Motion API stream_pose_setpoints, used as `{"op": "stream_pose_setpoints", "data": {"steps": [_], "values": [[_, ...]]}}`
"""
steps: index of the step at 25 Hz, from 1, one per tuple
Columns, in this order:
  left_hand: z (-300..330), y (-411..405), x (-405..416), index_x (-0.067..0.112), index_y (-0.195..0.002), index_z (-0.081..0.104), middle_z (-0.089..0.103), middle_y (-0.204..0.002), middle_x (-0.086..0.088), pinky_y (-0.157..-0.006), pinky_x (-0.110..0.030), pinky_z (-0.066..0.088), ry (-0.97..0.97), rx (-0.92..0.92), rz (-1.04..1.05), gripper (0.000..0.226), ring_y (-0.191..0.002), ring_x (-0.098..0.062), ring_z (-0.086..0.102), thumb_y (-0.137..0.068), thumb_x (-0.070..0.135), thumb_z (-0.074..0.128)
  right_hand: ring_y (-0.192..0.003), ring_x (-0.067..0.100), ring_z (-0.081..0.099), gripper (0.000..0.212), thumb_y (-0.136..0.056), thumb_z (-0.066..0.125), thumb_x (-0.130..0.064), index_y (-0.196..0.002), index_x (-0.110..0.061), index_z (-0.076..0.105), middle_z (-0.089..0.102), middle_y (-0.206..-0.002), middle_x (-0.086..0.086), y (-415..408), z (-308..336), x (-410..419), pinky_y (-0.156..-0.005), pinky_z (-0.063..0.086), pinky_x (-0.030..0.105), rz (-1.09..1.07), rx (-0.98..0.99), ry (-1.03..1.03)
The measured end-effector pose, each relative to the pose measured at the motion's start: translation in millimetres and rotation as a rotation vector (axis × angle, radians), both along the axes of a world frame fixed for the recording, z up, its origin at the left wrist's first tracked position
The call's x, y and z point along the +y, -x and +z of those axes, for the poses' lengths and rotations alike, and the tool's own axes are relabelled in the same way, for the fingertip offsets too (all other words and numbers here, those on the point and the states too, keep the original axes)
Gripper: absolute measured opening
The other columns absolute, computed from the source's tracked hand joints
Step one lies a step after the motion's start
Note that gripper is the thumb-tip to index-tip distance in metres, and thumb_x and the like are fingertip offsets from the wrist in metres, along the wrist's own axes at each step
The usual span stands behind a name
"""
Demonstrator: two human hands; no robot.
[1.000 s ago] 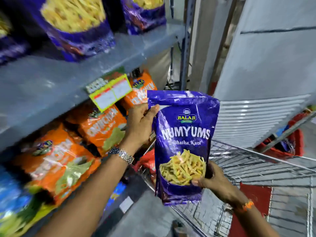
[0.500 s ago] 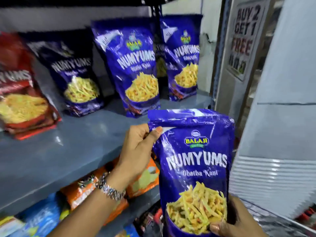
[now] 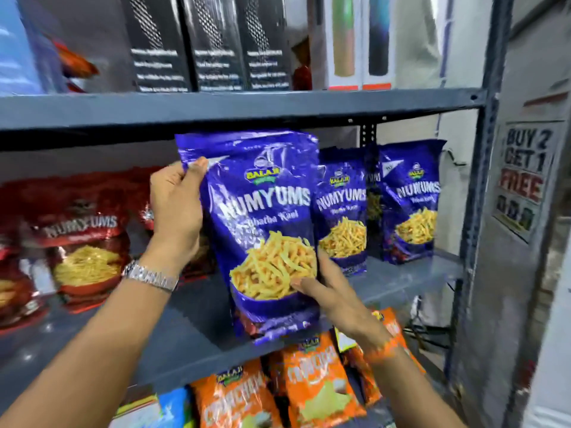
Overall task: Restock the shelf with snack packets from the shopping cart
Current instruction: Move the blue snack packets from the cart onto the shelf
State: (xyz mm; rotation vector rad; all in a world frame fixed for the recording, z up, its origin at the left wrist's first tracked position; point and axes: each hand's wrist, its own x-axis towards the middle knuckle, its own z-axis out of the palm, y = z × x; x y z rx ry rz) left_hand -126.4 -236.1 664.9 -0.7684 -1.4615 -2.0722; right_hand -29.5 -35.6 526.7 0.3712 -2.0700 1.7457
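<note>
A blue Numyums snack packet (image 3: 262,217) stands upright at the front of the grey middle shelf (image 3: 173,338), held by both hands. My left hand (image 3: 177,211) grips its upper left corner, thumb on the front. My right hand (image 3: 327,291) holds its lower right side, thumb across the front. Two more blue packets (image 3: 340,211) (image 3: 412,202) stand behind it to the right. The shopping cart is out of view.
Red Numyums packets (image 3: 83,242) fill the shelf's left side. Orange packets (image 3: 312,387) lie on the shelf below. Black boxes (image 3: 213,41) stand on the shelf above. A grey upright post (image 3: 482,180) and a "Buy 2 Get 1 Free" sign (image 3: 522,177) are at the right.
Both hands have raised the blue packet from beside the cart up to the middle shelf, where its bottom now sits near the front edge. The view has tilted upward.
</note>
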Motion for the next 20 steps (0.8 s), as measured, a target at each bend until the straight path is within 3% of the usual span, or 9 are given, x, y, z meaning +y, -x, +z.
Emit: {"op": "stream_pose_setpoints", "data": {"steps": [3,6,8,10,13,15,17,19,20], "values": [[4.2,38.1,-11.4,0.017,-0.088,0.078,0.074,-0.101,-0.016,-0.08,-0.048,0.053,0.078,0.009,0.251,0.023,-0.091,-0.026,0.063,-0.094,0.028,0.059,-0.108,-0.019,0.056,0.047,-0.08,0.066,-0.027,-0.125,-0.027,0.051,0.066,-0.118,-0.019,45.2,10.3,-8.1,-0.094,0.04,0.002,0.035,-0.035,-0.037],[-2.9,64.4,-1.4,0.016,-0.069,0.064,0.063,-0.074,-0.005,-0.064,-0.038,0.043,0.172,-0.052,0.494,0.032,-0.071,-0.013,0.051,-0.092,0.036,0.056,-0.1,-0.026,0.053,0.055,-0.082,0.059,-0.017,-0.134,-0.012,0.041,0.056,-0.126,-0.007,79.4,9.1,-4.7,-0.09,0.038,-0.003,0.04,-0.069,-0.061],[-9.7,75.5,11.9,0.014,-0.063,0.055,0.058,-0.066,-0.005,-0.055,-0.029,0.032,0.16,-0.091,0.558,0.036,-0.059,-0.005,0.04,-0.091,0.036,0.056,-0.104,-0.017,0.054,0.064,-0.081,0.057,-0.017,-0.14,-0.004,0.035,0.054,-0.125,-0.002,94.6,10.5,-0.5,-0.088,0.039,-0.002,0.005,-0.089,-0.076],[-20.5,91.8,21.0,0.006,-0.07,0.064,0.071,-0.076,-0.023,-0.056,-0.028,0.033,0.118,-0.141,0.543,0.036,-0.064,-0.008,0.045,-0.093,0.033,0.058,-0.106,-0.002,0.053,0.07,-0.078,0.057,-0.018,-0.141,-0.003,0.032,0.056,-0.118,-0.006,105.4,12.3,4.7,-0.085,0.041,-0.002,-0.012,-0.126,-0.09],[-37.2,115.2,26.5,-0.005,-0.079,0.065,0.071,-0.086,-0.034,-0.063,-0.046,0.046,0.111,-0.177,0.465,0.045,-0.076,-0.015,0.048,-0.094,0.036,0.057,-0.1,0.003,0.054,0.069,-0.078,0.059,-0.015,-0.14,-0.001,0.033,0.058,-0.114,-0.004,118.1,9.4,11.7,-0.076,0.045,-0.001,0.004,-0.191,-0.089],[-45.3,118.2,30.1,0.008,-0.071,0.062,0.065,-0.071,-0.013,-0.063,-0.047,0.047,0.135,-0.175,0.41,0.041,-0.074,-0.014,0.048,-0.092,0.043,0.057,-0.102,0.005,0.055,0.064,-0.084,0.061,-0.007,-0.141,0.0,0.033,0.058,-0.121,0.002,121.9,3.5,13.2,-0.074,0.047,-0.001,0.011,-0.228,-0.068],[-46.9,113.3,32.0,0.029,-0.062,0.059,0.053,-0.055,0.013,-0.053,-0.027,0.037,0.142,-0.146,0.396,0.033,-0.058,0.0,0.043,-0.089,0.046,0.057,-0.101,0.003,0.057,0.064,-0.08,0.062,-0.009,-0.139,-0.003,0.036,0.059,-0.121,0.0,123.6,-1.5,14.4,-0.079,0.047,0.004,0.002,-0.232,-0.044],[-44.3,108.1,33.3,0.041,-0.059,0.059,0.052,-0.047,0.022,-0.044,-0.014,0.031,0.142,-0.13,0.391,0.033,-0.044,0.009,0.041,-0.092,0.039,0.059,-0.11,0.01,0.058,0.07,-0.075,0.063,-0.019,-0.139,-0.007,0.038,0.061,-0.125,0.001,123.4,-3.5,16.8,-0.093,0.046,0.019,-0.011,-0.246,-0.053],[-43.5,106.6,33.6,0.039,-0.059,0.058,0.052,-0.047,0.023,-0.043,-0.013,0.03,0.139,-0.13,0.381,0.035,-0.043,0.009,0.041,-0.093,0.035,0.06,-0.115,0.014,0.058,0.072,-0.074,0.065,-0.023,-0.139,-0.009,0.039,0.062,-0.128,0.001,123.3,-4.2,19.2,-0.098,0.045,0.026,-0.018,-0.26,-0.061]]}}
